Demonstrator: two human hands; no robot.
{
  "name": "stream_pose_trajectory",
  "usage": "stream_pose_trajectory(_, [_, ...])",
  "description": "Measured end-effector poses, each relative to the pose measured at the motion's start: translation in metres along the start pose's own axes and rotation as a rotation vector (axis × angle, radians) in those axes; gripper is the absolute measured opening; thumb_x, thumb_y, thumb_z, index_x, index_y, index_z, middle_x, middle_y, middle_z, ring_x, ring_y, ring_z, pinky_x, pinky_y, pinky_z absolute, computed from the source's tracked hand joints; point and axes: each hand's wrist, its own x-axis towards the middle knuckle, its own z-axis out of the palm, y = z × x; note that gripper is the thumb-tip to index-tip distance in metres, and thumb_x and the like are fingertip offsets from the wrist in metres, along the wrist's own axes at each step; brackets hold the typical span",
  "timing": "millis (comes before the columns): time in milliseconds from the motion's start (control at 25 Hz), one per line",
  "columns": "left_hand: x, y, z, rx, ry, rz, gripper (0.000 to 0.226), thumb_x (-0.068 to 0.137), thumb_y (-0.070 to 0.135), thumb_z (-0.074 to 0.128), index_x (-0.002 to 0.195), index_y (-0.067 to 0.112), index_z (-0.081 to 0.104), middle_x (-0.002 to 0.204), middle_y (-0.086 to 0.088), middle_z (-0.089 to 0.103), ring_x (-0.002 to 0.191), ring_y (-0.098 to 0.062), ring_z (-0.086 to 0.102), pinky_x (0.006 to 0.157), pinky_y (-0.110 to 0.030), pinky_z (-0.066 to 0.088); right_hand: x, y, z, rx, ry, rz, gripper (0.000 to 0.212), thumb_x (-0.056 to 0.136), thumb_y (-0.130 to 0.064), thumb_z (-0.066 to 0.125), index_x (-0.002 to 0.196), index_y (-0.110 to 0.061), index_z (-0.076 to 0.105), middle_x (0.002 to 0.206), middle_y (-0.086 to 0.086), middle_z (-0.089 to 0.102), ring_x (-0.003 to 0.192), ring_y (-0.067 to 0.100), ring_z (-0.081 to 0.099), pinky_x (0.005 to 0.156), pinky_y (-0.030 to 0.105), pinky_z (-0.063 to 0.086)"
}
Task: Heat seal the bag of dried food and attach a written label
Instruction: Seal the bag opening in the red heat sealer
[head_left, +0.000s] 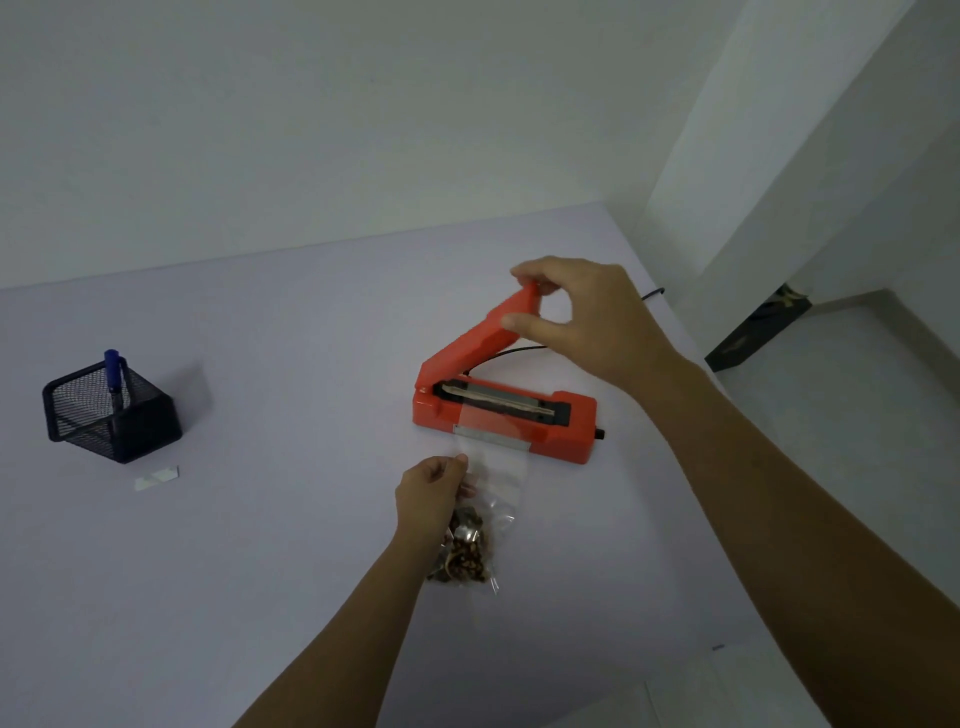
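We hold the orange heat sealer's (566, 423) arm (478, 338) raised, hinged at its left end; the right hand (582, 317) pinches the arm's free end between thumb and fingers. The left hand (428, 488) pinches the clear bag (501, 478) at its left edge, just above the dried food (462, 553), which sits in the bag's lower part on the table (260, 545). The bag's top lies over the front of the sealer's base, up against the sealing strip (498, 399). A black cable (519, 351) runs behind the sealer. Well to the left stands a black mesh holder (111, 415) with a blue pen (114, 371); a small white label (156, 478) lies just in front of it.
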Motion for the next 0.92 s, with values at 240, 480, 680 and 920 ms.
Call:
stream_pose_trajectory(240, [-0.002,0.000,-0.001,0.030,0.018,0.025,0.025,0.089,0.025,0.060,0.078,0.005,0.071,0.071,-0.008,0.073,0.067,-0.020,0.069,0.065,-0.025,0.055,0.047,-0.040,0.026,-0.068,-0.021,-0.157,0.049,0.080,-0.047,0.064,0.119,-0.018,0.060,0.112,-0.003,0.067,0.099,0.014,0.054,0.082,0.022,0.031])
stream_pose_trajectory(480, [-0.002,0.000,-0.001,0.013,0.013,0.017,0.025,0.090,0.024,0.060,0.078,0.005,0.071,0.071,-0.008,0.072,0.067,-0.020,0.069,0.065,-0.025,0.056,0.062,-0.048,0.033,0.000,-0.057,-0.160,0.060,0.081,-0.052,0.061,0.129,-0.017,0.053,0.126,-0.001,0.061,0.113,0.013,0.051,0.095,0.026,0.037])
stream_pose_trajectory(680, [0.000,0.005,-0.003,-0.021,-0.040,-0.037,0.025,0.089,0.031,0.059,0.092,0.006,0.065,0.083,-0.010,0.071,0.071,-0.023,0.068,0.068,-0.032,0.057,0.017,0.030,0.034,0.152,0.016,0.119,0.042,0.096,-0.034,0.045,0.130,-0.011,0.051,0.129,0.005,0.059,0.118,0.013,0.053,0.099,0.019,0.036])
stream_pose_trajectory(920, [0.009,0.031,0.004,0.192,-0.114,0.019,0.030,0.089,0.043,0.055,0.100,0.014,0.057,0.086,-0.006,0.068,0.062,-0.019,0.068,0.053,-0.028,0.056,-0.066,0.124,0.065,-0.015,-0.484,0.517,0.095,0.075,-0.022,0.072,0.147,-0.007,0.012,0.155,0.011,0.016,0.142,0.024,0.019,0.116,0.039,0.021])
